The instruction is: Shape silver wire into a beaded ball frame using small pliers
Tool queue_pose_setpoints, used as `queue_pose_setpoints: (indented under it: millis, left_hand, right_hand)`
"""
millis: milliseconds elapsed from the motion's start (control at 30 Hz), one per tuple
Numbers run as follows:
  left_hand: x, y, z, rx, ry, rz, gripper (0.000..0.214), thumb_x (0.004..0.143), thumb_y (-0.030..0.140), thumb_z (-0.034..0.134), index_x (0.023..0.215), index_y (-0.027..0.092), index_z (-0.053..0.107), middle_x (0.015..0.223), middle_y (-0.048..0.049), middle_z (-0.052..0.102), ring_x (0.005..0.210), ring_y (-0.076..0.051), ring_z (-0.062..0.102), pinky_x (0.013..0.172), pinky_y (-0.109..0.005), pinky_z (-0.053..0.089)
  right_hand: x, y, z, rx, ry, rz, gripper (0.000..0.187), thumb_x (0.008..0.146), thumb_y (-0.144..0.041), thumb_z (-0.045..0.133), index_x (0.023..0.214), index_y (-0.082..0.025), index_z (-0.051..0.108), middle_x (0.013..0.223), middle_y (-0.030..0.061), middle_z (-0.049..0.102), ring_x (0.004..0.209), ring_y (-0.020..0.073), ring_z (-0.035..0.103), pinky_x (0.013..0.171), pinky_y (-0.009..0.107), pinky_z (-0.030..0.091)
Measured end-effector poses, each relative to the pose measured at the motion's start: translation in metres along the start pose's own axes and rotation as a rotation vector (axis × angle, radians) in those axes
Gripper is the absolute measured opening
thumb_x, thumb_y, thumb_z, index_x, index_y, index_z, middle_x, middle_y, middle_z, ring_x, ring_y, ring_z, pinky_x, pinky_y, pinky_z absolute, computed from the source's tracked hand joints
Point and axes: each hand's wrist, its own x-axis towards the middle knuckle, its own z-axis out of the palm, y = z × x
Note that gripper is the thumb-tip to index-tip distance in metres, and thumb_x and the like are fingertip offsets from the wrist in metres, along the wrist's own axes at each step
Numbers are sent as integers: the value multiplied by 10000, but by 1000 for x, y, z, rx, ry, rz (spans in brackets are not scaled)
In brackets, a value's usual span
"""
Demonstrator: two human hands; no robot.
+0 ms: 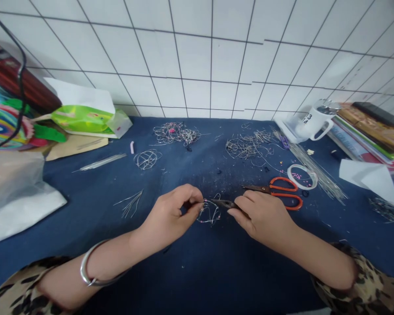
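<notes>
L hand [174, 214] pinched the beaded wire frame [209, 214] low over the blue cloth [197, 271], prob. to steady it. R hand [261, 216] was closed round pliers [226, 203], tips at frame's 1 o'clock. At R hand's 1 o'clock scissors [284, 193] lay w/in reach; loose wire piles [249, 146] sat farther back.

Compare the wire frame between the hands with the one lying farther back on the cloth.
The held wire frame is pinched by the left hand and gripped by pliers in the right hand; the far wire frame lies untouched. The held one carries pink beads; the far one shows none. Both are rounded silver wire cages.
</notes>
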Motion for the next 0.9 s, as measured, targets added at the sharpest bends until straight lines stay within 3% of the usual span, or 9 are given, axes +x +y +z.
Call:
queue_pose_setpoints:
  millis: [300, 500, 900]
  left_hand:
    - [1, -1, -1, -102, -109, -101, 63, 786, 128, 484, 808, 178, 515, 648, 31, 537, 547, -80, 492, 495, -187, 403]
    - [0, 2, -1, -10, -92, -70, 84, 748, 100, 499, 771, 179, 517, 664, 23, 531, 586, -96, 504, 508, -196, 411]
    - [-2, 7, 1, -33, -148, -95, 84, 746, 101, 499, 763, 183, 492, 655, 35, 514, 567, -90, 484, 490, -193, 380]
  right_hand:
    - [2, 5, -1, 87, -19, 32, 348, 898, -414, 369, 813, -167, 599, 729, 43, 566, 723, 151, 530, 656, 270, 354]
    - [4, 5, 2, 127, -76, 0, 329, 890, -420, 381, 846, -167, 587, 775, 50, 567, 763, 158, 520, 705, 287, 369]
    - [0, 0, 0, 37, -96, -28, 369, 901, -434, 342, 828, -181, 600, 729, 39, 563, 684, 145, 521, 626, 263, 335]
